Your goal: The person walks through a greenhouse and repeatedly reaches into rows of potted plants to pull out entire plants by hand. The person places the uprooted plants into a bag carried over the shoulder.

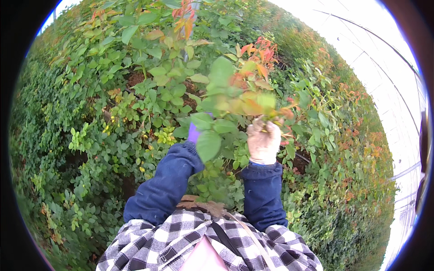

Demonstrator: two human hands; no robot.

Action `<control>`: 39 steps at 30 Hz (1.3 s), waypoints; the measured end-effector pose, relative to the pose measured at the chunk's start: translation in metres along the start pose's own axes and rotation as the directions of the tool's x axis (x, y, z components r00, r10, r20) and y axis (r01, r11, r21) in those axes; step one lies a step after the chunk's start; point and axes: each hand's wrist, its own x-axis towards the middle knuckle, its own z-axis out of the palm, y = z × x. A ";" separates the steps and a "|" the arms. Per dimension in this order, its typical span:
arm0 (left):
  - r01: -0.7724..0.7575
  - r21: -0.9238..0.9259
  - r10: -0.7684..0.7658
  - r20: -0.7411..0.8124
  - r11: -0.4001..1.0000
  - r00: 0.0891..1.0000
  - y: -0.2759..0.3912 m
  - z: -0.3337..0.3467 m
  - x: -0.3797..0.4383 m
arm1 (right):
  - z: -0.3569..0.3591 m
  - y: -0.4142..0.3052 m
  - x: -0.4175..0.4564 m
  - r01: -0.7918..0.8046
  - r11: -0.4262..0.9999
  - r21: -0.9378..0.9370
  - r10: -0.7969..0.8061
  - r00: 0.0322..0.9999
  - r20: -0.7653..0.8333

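My right hand [264,140], in a pale, soiled glove, is closed around the upper part of a leafy stem, with yellow-green and reddish leaves [249,101] blurred just above the fingers. To its left is my left hand [194,132], in a purple glove; green leaves [208,144] cover most of it, so its fingers and anything in them are hidden. Reddish young shoots [266,50] rise beyond both hands. Navy sleeves cover both forearms, over a black-and-white checked shirt.
Dense rose-like bushes [98,145] surround me on both sides. A grey post [192,20] stands among the foliage ahead. Brown soil [135,78] and a dark pipe [301,157] show between plants. Curved greenhouse framing [376,29] arches at the upper right.
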 end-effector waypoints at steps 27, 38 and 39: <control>0.143 0.957 -0.338 -0.226 -0.254 0.914 -0.097 -0.260 -0.355 | -0.103 0.134 -0.237 -0.343 0.237 -0.909 0.932 -0.184 0.313; 0.095 0.773 -0.401 -0.426 -0.628 0.811 -0.120 0.013 -0.303 | -0.191 0.072 -0.245 0.752 -0.113 -0.650 0.991 0.135 -0.015; 0.128 0.755 -0.375 -0.457 -0.643 0.807 -0.120 0.009 -0.309 | -0.191 0.074 -0.249 0.753 -0.109 -0.649 0.992 0.122 -0.024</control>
